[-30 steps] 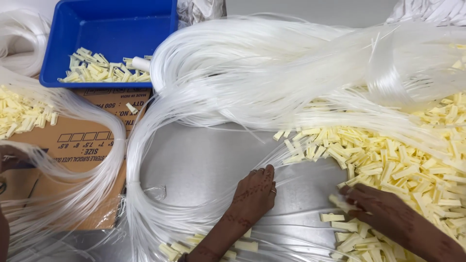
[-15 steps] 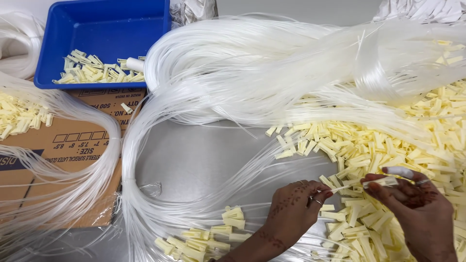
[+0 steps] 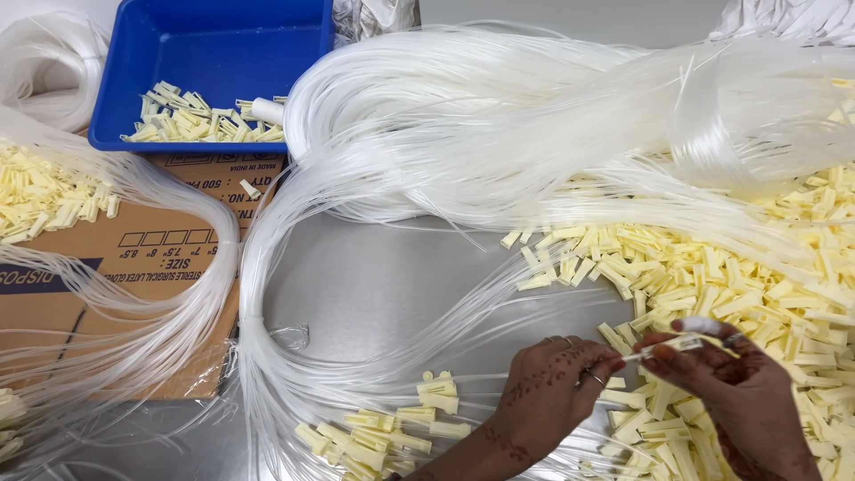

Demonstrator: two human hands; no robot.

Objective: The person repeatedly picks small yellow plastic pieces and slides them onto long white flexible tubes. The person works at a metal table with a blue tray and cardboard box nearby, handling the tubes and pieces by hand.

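Note:
My left hand (image 3: pixel 545 392) pinches the end of a thin clear tube (image 3: pixel 631 355) at the lower middle of the head view. My right hand (image 3: pixel 723 383) holds a small pale yellow plastic connector (image 3: pixel 688 341) against that tube end, fingertips of both hands almost touching. A large heap of the same yellow connectors (image 3: pixel 739 276) lies under and beyond the right hand. A thick bundle of clear tubing (image 3: pixel 499 125) loops across the metal table (image 3: pixel 392 285) from upper right down to the left hand.
A blue tray (image 3: pixel 205 53) with several yellow pieces stands at the back left. A flattened brown cardboard box (image 3: pixel 134 258) lies on the left under more tubing and connectors. A small group of finished yellow-tipped tubes (image 3: pixel 383 428) lies beside the left wrist.
Both hands lifted off the table and came together; the right hand picked a yellow connector from the heap, and the left hand now pinches a tube end against it.

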